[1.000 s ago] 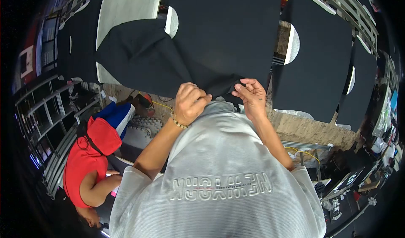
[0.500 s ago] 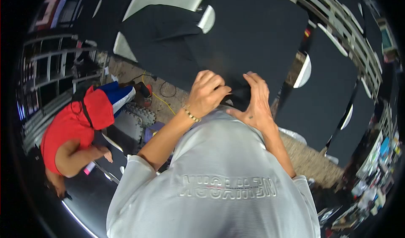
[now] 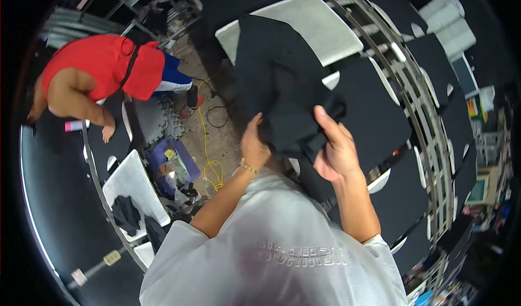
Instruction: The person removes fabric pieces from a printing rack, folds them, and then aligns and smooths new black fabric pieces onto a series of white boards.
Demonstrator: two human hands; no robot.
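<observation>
A loose piece of black fabric (image 3: 277,72) hangs in folds in front of me, over part of a white panel (image 3: 320,26). My left hand (image 3: 255,147), with a beaded bracelet at the wrist, is closed at the fabric's near left edge; its fingertips are partly hidden. My right hand (image 3: 339,151) has its thumb up and its palm partly showing. It is closed on a bunched part of the same fabric.
Black cloth panels with white half-round corners lie along a curved metal frame (image 3: 418,94) to my right. At left a person in red (image 3: 103,67) leans over a black table. A purple bin (image 3: 187,162), a yellow cord (image 3: 205,137) and a white panel (image 3: 138,184) with dark cloth are nearby.
My view has turned, so the person and the white panel sit elsewhere in it. My hands are now further apart in height, with the black fabric gathered between them.
</observation>
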